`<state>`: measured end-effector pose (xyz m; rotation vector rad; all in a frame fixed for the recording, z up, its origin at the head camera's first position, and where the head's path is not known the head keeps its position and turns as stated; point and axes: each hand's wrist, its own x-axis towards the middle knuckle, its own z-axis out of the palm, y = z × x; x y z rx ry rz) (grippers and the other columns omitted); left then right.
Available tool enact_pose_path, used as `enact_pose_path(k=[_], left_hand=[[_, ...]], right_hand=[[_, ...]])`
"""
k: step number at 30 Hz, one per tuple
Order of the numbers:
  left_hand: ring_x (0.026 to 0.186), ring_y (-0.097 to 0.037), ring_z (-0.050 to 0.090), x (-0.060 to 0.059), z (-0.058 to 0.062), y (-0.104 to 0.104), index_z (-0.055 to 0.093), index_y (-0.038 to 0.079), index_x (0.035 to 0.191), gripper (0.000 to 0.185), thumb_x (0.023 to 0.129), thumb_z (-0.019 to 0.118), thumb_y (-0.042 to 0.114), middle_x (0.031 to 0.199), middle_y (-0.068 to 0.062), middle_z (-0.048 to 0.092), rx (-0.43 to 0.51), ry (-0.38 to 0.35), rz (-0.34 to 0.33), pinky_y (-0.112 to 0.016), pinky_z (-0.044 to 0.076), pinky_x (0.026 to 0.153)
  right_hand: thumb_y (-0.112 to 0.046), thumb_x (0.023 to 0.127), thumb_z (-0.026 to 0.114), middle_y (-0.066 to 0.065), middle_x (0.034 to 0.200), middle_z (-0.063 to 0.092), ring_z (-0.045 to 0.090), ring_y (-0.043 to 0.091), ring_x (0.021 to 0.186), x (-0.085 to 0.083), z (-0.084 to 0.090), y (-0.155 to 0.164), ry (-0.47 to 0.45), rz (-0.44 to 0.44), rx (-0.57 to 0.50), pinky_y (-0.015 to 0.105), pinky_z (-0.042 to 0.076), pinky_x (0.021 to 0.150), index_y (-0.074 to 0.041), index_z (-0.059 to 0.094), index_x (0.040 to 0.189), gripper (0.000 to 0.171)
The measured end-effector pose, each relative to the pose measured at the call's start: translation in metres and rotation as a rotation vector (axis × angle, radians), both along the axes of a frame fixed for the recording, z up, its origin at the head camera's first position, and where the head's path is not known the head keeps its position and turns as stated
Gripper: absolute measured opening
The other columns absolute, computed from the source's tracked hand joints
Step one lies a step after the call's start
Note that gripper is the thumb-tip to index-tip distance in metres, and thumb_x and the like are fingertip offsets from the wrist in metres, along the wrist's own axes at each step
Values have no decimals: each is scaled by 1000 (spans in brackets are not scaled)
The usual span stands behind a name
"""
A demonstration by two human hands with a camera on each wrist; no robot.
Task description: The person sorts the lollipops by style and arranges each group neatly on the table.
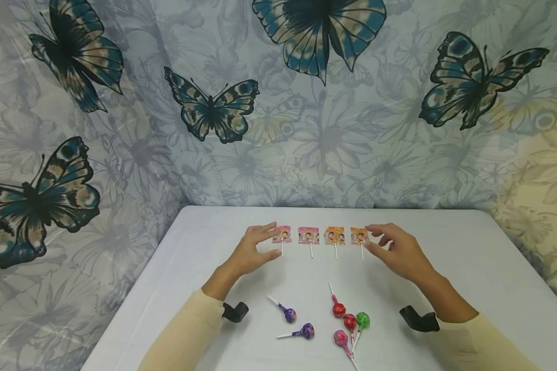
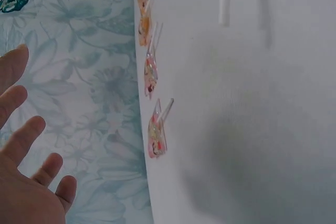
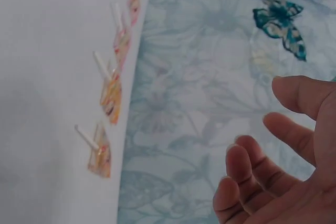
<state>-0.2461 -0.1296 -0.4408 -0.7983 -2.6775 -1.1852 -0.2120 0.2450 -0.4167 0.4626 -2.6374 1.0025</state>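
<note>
A row of flat, square-wrapped lollipops lies along the far part of the table, sticks toward me. Two are pink, the leftmost pink lollipop [image 1: 283, 233] and a second pink lollipop [image 1: 308, 235]; to their right come an orange lollipop [image 1: 335, 235] and the rightmost orange lollipop [image 1: 359, 235]. My left hand [image 1: 250, 250] is at the left end, thumb and fingers spread, overlapping the leftmost one's edge in the head view. At the right end my right hand [image 1: 401, 252] has its fingers loosely bent beside the rightmost one. Both wrist views show nothing held.
Nearer me lie round lollipops: one purple lollipop [image 1: 290, 315] and another purple lollipop [image 1: 308, 331] at left. A red lollipop [image 1: 338, 309], a second red lollipop [image 1: 349, 321], a green lollipop [image 1: 363, 320] and a pink round lollipop [image 1: 341, 337] cluster right. Butterfly-patterned cloth [image 1: 306, 154] hangs behind the white table [image 1: 204, 232].
</note>
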Motion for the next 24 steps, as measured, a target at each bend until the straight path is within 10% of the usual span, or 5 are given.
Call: enact_pose_path(k=[24], left_hand=[[128, -25, 37, 70, -26, 12, 62, 11, 130, 51, 83, 77, 26, 140, -1, 51, 98, 40, -146, -56, 34, 99]], right_hand=[[-11, 80, 79, -11, 99, 63, 52, 13, 80, 63, -19, -18, 127, 59, -48, 28, 46, 63, -15, 68, 115, 37]])
